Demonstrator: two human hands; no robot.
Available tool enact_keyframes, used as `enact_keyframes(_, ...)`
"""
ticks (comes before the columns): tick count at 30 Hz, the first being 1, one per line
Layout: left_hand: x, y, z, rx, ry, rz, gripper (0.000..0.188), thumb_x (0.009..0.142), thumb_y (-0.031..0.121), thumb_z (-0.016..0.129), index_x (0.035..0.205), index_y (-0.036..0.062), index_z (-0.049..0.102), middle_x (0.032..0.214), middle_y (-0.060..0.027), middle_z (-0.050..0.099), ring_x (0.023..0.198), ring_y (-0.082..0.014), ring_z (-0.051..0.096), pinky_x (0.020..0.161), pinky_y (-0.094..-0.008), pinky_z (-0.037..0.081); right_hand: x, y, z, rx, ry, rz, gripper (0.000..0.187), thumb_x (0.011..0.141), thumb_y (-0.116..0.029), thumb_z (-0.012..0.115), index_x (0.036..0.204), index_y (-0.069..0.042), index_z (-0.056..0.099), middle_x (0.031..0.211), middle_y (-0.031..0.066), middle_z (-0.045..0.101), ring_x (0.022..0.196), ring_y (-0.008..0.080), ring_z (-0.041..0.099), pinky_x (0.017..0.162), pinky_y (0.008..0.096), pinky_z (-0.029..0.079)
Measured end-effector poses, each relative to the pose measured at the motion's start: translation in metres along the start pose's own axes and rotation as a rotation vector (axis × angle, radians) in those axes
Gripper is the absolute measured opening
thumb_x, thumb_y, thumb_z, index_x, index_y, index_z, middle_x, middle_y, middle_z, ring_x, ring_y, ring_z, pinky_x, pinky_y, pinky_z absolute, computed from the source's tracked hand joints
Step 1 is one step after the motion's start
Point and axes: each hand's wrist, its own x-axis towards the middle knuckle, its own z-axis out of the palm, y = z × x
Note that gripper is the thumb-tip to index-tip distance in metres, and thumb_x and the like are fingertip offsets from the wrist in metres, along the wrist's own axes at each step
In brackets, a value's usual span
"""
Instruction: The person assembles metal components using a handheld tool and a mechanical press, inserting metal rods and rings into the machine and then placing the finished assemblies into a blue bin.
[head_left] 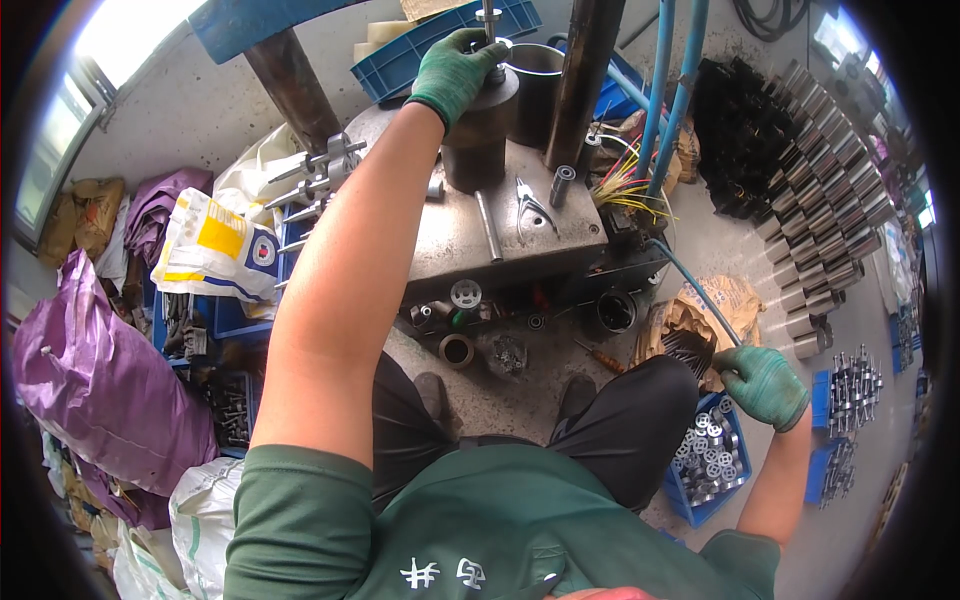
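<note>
My left hand (pixel 455 76), in a green glove, reaches far forward with its fingers closed around a slim metal shaft (pixel 489 22) with a disc-like collar. The shaft stands upright over a dark steel cylinder block (pixel 478 152) on the machine's metal bed (pixel 440 262); the glove hides part of where they meet. Out to the right, my right hand (pixel 765 386), also gloved in green, is wrapped around the end of a long thin lever (pixel 697 288) that runs up to the machine. On the bed lie pliers (pixel 532 207) and a metal rod (pixel 488 228), beside a short upright sleeve (pixel 563 186).
A blue crate of small wheel-shaped metal parts (pixel 712 450) sits below my right hand. Stacked metal cylinders (pixel 825 190) line the right side. Purple sacks (pixel 105 375) crowd the left. Blue hoses (pixel 682 95) and loose coloured wires (pixel 625 180) are beside the bed.
</note>
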Motion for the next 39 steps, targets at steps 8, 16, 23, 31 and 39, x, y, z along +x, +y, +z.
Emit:
enact_keyframes(8,0.003,-0.004,0.001,-0.061,-0.010,0.005,0.038,0.094,0.022,0.081,0.125,0.0031,0.070,0.095,-0.0053,0.076,0.079,-0.0103,0.071,0.075,-0.0259,0.060,-0.003,-0.001,0.002,-0.003,0.039,0.016,0.031,0.087,-0.016,0.061,0.111,-0.002,0.076,0.105,0.0227,0.074,0.099,0.0399,0.071,0.091,0.0466,0.056)
enact_keyframes(16,0.004,-0.005,0.002,-0.043,-0.002,0.002,0.036,0.094,0.022,0.081,0.124,0.0045,0.071,0.093,-0.0050,0.075,0.079,-0.0104,0.071,0.074,-0.0258,0.060,0.004,-0.004,-0.009,0.052,0.041,0.063,0.031,0.088,-0.013,0.062,0.114,-0.001,0.074,0.105,0.0224,0.074,0.099,0.0385,0.071,0.091,0.0445,0.057)
enact_keyframes(23,0.014,-0.016,0.002,-0.074,-0.022,0.026,0.038,0.092,0.024,0.083,0.123,0.0060,0.071,0.088,-0.0041,0.076,0.074,-0.0090,0.070,0.071,-0.0258,0.060,0.070,0.005,-0.055,-0.093,0.933,-0.169,0.024,0.098,-0.013,0.070,0.119,-0.002,0.072,0.113,0.0149,0.076,0.099,0.0236,0.074,0.090,0.0342,0.059)
enact_keyframes(31,0.013,-0.013,0.001,0.036,-0.034,0.059,0.046,0.093,0.031,0.081,0.130,0.0056,0.069,0.098,-0.0065,0.076,0.082,-0.0100,0.072,0.080,-0.0274,0.059,0.159,0.024,-0.119,-0.070,1.117,-0.135,0.032,0.101,-0.025,0.071,0.125,-0.005,0.073,0.115,0.0135,0.077,0.104,0.0202,0.074,0.093,0.0318,0.058)
enact_keyframes(39,0.024,-0.027,-0.006,0.408,0.011,0.142,0.056,0.085,0.027,0.086,0.136,0.0130,0.065,0.114,-0.0118,0.074,0.103,-0.0232,0.071,0.094,-0.0359,0.056,0.170,0.005,-0.128,-0.176,1.020,-0.100,0.030,0.100,-0.028,0.069,0.119,-0.005,0.074,0.105,0.0166,0.077,0.093,0.0256,0.076,0.086,0.0350,0.058)
